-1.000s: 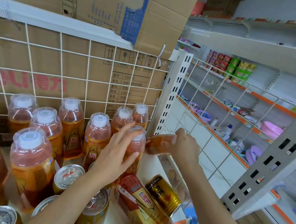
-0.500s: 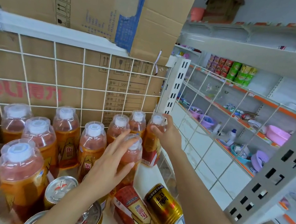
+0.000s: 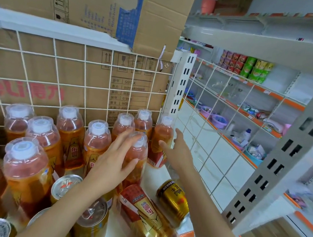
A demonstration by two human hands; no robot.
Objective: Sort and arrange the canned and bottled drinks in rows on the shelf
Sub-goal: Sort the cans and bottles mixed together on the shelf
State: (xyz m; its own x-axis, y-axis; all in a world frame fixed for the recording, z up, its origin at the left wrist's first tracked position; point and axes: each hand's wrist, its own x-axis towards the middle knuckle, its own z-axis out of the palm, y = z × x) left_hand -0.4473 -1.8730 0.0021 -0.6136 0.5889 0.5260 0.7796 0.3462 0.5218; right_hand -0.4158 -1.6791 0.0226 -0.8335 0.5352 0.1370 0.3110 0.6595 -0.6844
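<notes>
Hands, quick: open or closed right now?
Left hand: open, fingers resting against a front bottle.
Right hand: open, holding nothing, beside the end bottle.

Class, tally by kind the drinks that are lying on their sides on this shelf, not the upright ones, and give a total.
Bottle on its side: 1
Gold can on its side: 1
Total: 2

Bright, even light leaves only faint shadows. Wide-angle distortion bows the white wire grid panel [image 3: 84, 88] and tilts the grey slotted metal upright [image 3: 270, 196]. The right edge is smeared by blur; silver can tops [image 3: 66, 184] show soft glare.
</notes>
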